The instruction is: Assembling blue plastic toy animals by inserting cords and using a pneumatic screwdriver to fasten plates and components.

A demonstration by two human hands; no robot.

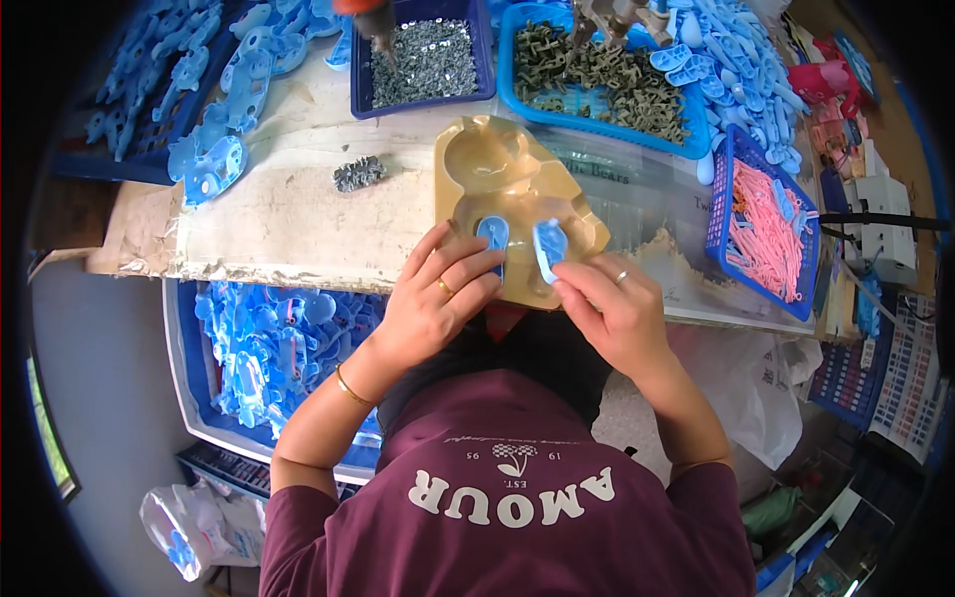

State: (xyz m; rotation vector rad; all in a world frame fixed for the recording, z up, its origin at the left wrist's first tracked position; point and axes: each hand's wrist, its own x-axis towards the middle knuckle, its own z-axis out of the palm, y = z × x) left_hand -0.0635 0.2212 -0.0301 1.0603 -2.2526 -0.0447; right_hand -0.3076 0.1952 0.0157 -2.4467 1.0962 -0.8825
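Note:
A tan moulded tray [477,204] with rounded hollows lies at the table's front edge, before me. In one of its slots sits a narrow blue plastic piece [492,231]. My left hand [440,289] rests over the tray's left side, fingers stretched out and their tips at that piece; its thumb is hidden. Between the thumb and fingers of my right hand [619,310] is a second blue plastic piece [549,249], tilted above the tray's right part. Its lower end is at my fingertips.
Behind the tray stand a dark blue bin [363,99] of small screws and a blue basket [607,141] of brownish metal parts. A powered screwdriver tip [381,40] hangs above. Right: a basket [718,214] of pink parts. Screws [359,174] lie left; a crate [184,368] of blue parts stands below.

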